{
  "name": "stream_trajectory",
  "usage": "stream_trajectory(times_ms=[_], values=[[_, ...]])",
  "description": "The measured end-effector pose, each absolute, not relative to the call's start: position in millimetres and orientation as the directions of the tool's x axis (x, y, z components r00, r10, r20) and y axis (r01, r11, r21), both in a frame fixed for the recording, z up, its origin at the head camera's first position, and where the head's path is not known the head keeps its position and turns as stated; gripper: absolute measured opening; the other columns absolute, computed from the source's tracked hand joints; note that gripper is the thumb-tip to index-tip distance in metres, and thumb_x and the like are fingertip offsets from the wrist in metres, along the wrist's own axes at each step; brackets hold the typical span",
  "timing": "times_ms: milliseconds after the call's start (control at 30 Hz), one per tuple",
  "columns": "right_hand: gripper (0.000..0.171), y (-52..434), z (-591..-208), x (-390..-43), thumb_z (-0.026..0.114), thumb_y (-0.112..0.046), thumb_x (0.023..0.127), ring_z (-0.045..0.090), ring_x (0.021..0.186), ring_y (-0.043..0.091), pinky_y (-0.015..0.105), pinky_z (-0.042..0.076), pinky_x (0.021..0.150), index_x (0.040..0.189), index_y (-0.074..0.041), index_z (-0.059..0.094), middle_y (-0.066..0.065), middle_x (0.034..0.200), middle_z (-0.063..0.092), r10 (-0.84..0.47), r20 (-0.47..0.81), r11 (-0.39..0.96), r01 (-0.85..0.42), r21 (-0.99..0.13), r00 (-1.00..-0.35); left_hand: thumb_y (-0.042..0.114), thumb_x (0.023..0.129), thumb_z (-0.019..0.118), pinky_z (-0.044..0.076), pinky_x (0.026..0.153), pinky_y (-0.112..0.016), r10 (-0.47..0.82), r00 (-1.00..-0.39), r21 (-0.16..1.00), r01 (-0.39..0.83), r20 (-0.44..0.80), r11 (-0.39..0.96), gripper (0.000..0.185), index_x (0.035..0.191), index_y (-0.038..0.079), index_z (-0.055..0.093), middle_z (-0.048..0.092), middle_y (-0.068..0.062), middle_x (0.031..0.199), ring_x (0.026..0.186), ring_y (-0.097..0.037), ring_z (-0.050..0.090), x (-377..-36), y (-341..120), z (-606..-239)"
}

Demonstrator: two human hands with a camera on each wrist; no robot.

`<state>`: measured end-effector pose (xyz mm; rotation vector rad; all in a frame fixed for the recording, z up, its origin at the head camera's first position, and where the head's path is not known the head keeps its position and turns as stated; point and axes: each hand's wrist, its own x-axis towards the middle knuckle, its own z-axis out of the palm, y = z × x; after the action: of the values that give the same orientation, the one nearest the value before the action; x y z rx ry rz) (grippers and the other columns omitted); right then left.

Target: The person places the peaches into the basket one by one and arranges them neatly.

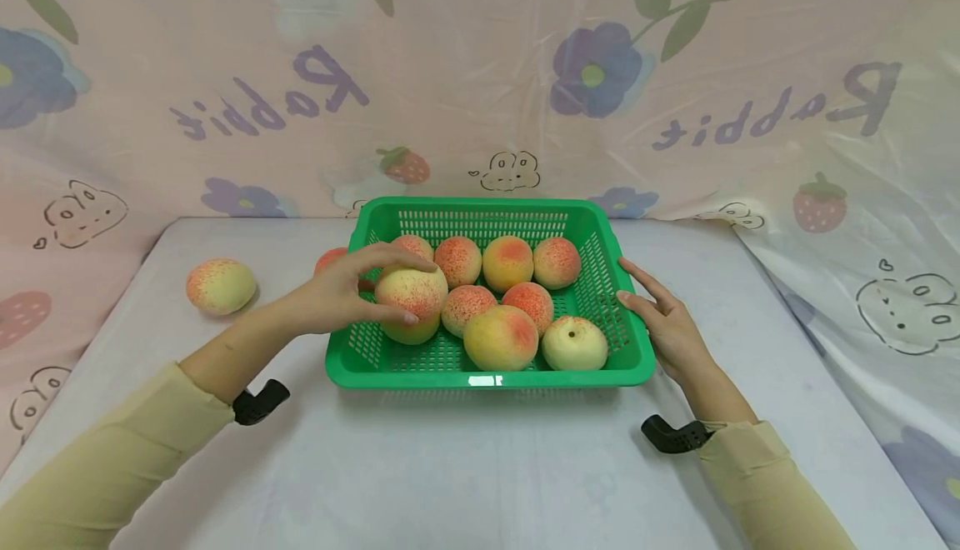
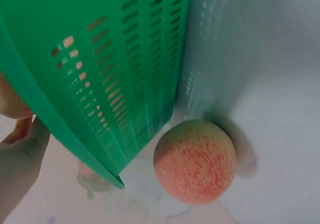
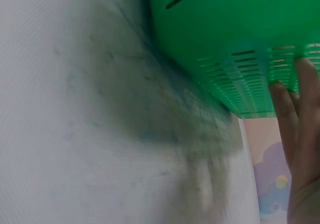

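A green slotted basket (image 1: 483, 379) stands mid-table and holds several peaches (image 1: 507, 262). My left hand (image 1: 418, 292) reaches over its left wall and grips a yellow-pink peach (image 1: 411, 325) just above the basket's left side. In the left wrist view the held peach (image 2: 9, 101) shows only as a sliver above my palm (image 2: 20, 151), beside the basket wall (image 2: 100, 58). My right hand (image 1: 624, 281) lies with straight fingers against the basket's right rim, holding nothing. In the right wrist view its fingers (image 3: 300, 114) touch the green wall (image 3: 225, 33).
One loose peach (image 1: 221, 285) lies on the white table at the far left. Another peach (image 1: 330, 259), (image 2: 195, 161) sits on the table against the basket's left outer wall, partly hidden by my left hand. A flowered cloth (image 1: 480, 75) hangs behind and drapes along both sides.
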<state>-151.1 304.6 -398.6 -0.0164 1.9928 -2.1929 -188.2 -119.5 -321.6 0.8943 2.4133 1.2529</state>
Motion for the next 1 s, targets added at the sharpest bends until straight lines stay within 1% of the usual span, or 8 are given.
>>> stream_trajectory(times_ms=[100, 200, 300, 500, 700, 900, 1000], values=[[0.057, 305, -399, -151, 0.054, -0.02, 0.099, 0.07, 0.084, 0.011, 0.027, 0.058, 0.069, 0.151, -0.028, 0.03, -0.005, 0.102, 0.071, -0.141, -0.109, -0.082, 0.122, -0.989, -0.984, 0.028, 0.077, 0.082, 0.046, 0.096, -0.046, 0.662, -0.749, 0.815, 0.386, 0.004, 0.432, 0.053, 0.126, 0.032, 0.061, 0.048, 0.007, 0.137, 0.134, -0.021, 0.036, -186, -116, -323], [0.057, 305, -399, -152, 0.054, -0.02, 0.1, 0.07, 0.084, 0.011, 0.027, 0.058, 0.069, 0.151, -0.028, 0.03, -0.005, 0.102, 0.071, -0.142, -0.109, -0.079, 0.121, -0.989, -0.984, 0.03, 0.077, 0.082, 0.046, 0.092, -0.042, 0.69, -0.723, 0.823, 0.383, -0.015, 0.42, 0.052, 0.125, 0.033, 0.061, 0.051, 0.008, 0.131, 0.12, -0.017, 0.045, -184, -112, -324], [0.057, 305, -400, -152, 0.053, -0.02, 0.1, 0.07, 0.084, 0.011, 0.027, 0.058, 0.068, 0.151, -0.028, 0.03, -0.005, 0.102, 0.071, -0.145, -0.106, -0.081, 0.118, -0.99, -0.984, 0.031, 0.077, 0.081, 0.046, 0.092, -0.041, 0.714, -0.7, 0.815, 0.399, -0.025, 0.42, 0.051, 0.125, 0.032, 0.062, 0.053, 0.008, 0.129, 0.116, -0.016, 0.048, -182, -110, -326], [0.057, 306, -400, -152, 0.053, -0.02, 0.1, 0.07, 0.084, 0.011, 0.027, 0.058, 0.068, 0.151, -0.027, 0.03, -0.004, 0.103, 0.071, -0.149, -0.096, -0.082, 0.109, -0.991, -0.984, 0.035, 0.077, 0.081, 0.046, 0.094, -0.039, 0.748, -0.661, 0.801, 0.412, -0.066, 0.435, 0.053, 0.125, 0.036, 0.061, 0.053, 0.012, 0.129, 0.114, -0.014, 0.052, -180, -106, -331], [0.057, 305, -400, -152, 0.053, -0.02, 0.1, 0.07, 0.085, 0.011, 0.027, 0.058, 0.069, 0.151, -0.027, 0.03, -0.005, 0.103, 0.071, -0.142, -0.098, -0.079, 0.11, -0.991, -0.985, 0.036, 0.074, 0.083, 0.045, 0.096, -0.038, 0.752, -0.653, 0.805, 0.395, -0.092, 0.442, 0.055, 0.124, 0.038, 0.061, 0.054, 0.015, 0.125, 0.115, -0.011, 0.051, -178, -105, -335], [0.057, 304, -399, -151, 0.053, -0.019, 0.1, 0.07, 0.085, 0.011, 0.027, 0.058, 0.069, 0.151, -0.026, 0.03, -0.005, 0.103, 0.071, -0.139, -0.1, -0.08, 0.112, -0.99, -0.985, 0.033, 0.076, 0.082, 0.044, 0.098, -0.038, 0.759, -0.642, 0.825, 0.367, -0.11, 0.43, 0.054, 0.125, 0.034, 0.061, 0.055, 0.014, 0.126, 0.117, -0.01, 0.05, -177, -104, -337], [0.057, 304, -399, -151, 0.053, -0.018, 0.1, 0.07, 0.085, 0.011, 0.027, 0.058, 0.068, 0.152, -0.026, 0.03, -0.005, 0.103, 0.071, -0.144, -0.094, -0.085, 0.107, -0.991, -0.985, 0.033, 0.076, 0.082, 0.045, 0.097, -0.038, 0.761, -0.64, 0.822, 0.375, -0.105, 0.428, 0.055, 0.126, 0.033, 0.06, 0.055, 0.013, 0.127, 0.117, -0.012, 0.051, -178, -104, -338]])
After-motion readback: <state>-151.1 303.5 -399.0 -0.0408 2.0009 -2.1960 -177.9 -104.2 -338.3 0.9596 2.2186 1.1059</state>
